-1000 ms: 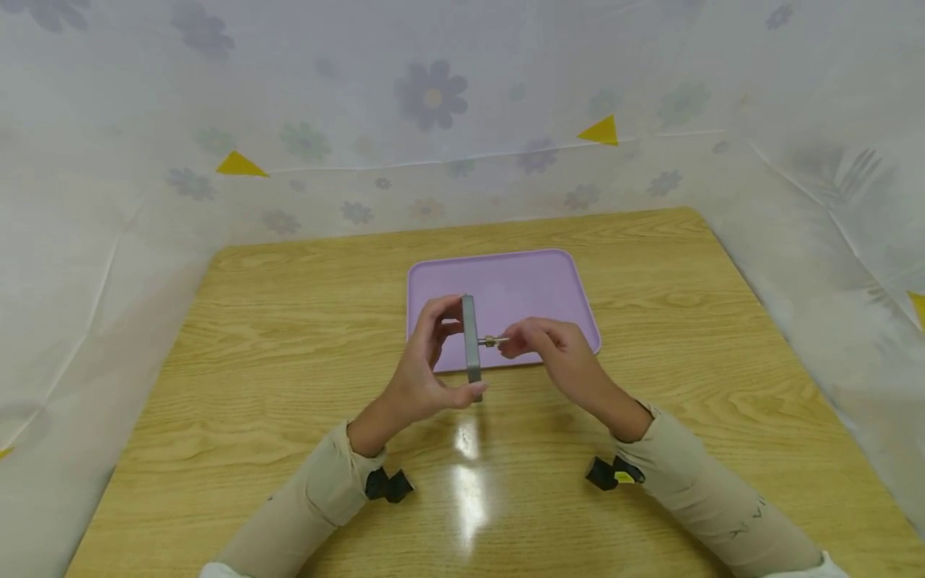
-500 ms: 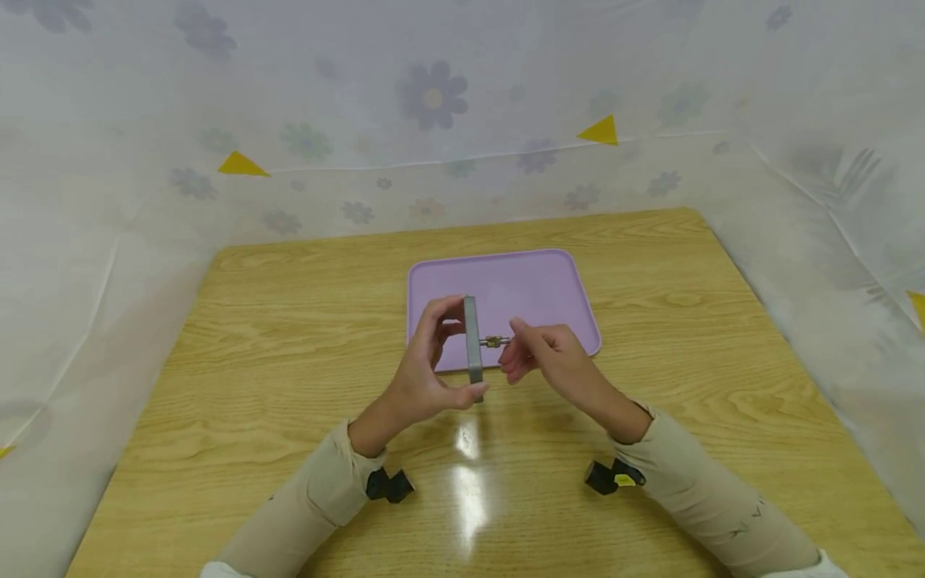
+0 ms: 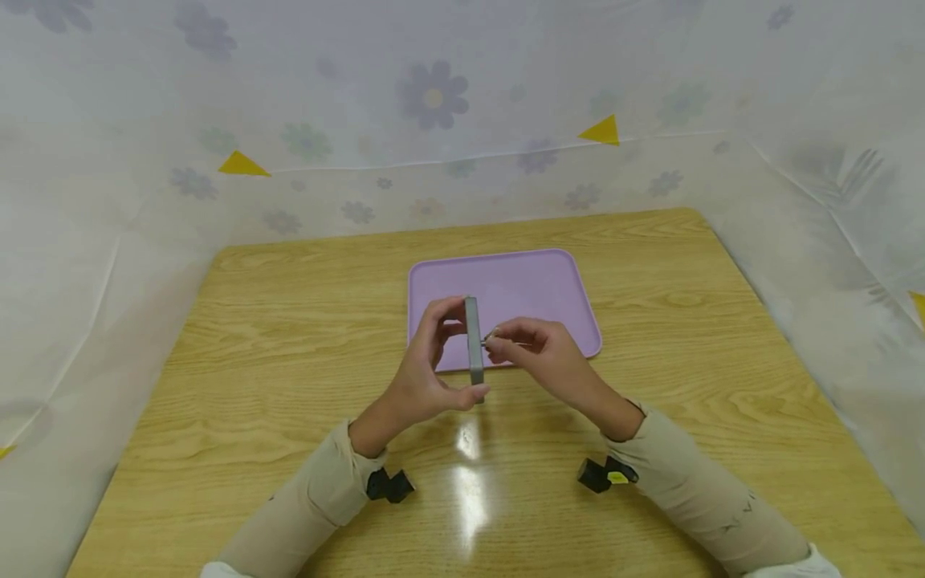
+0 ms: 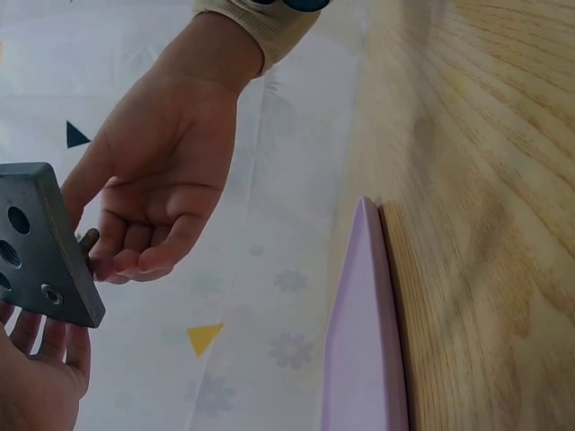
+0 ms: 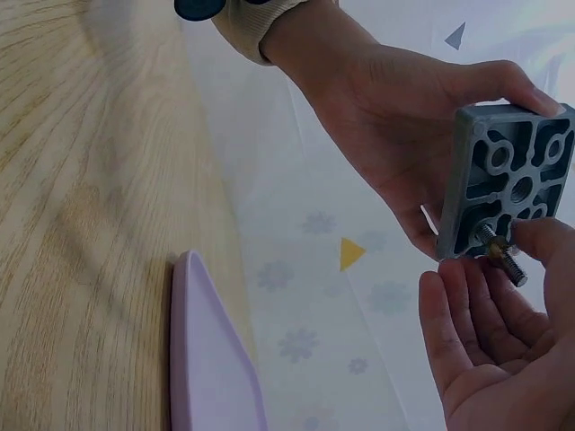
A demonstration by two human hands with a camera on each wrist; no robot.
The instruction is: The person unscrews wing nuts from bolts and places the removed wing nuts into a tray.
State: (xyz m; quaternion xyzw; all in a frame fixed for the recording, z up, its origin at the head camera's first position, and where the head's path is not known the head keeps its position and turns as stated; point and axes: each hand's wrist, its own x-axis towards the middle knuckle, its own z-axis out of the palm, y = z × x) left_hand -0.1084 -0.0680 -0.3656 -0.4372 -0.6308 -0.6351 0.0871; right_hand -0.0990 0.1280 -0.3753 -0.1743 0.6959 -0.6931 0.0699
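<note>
- Grey metal block (image 3: 473,337) on edge, held in the air near the lilac tray (image 3: 535,281).
- Left hand (image 3: 421,377) grips opposite edges, thumb well apart from fingers.
- Right hand (image 3: 549,357), I see: thumb and fingertips pinching the brassy nut (image 5: 499,247) on its jutting bolt (image 5: 515,268).

The left arm (image 3: 311,490) and the right arm (image 3: 711,490) both stretch forward and lean inward, so the two hands are near each other, with the palms turned face to face. The left hand (image 3: 419,377) grips in a wide curve: its thumb (image 3: 462,396) lies on the side nearer to the body, and its fingers (image 3: 442,308) are bent on the farther side. The right hand (image 3: 552,357) makes a small pinch, its remaining fingers (image 5: 438,316) being loosely bent, side by side.
</note>
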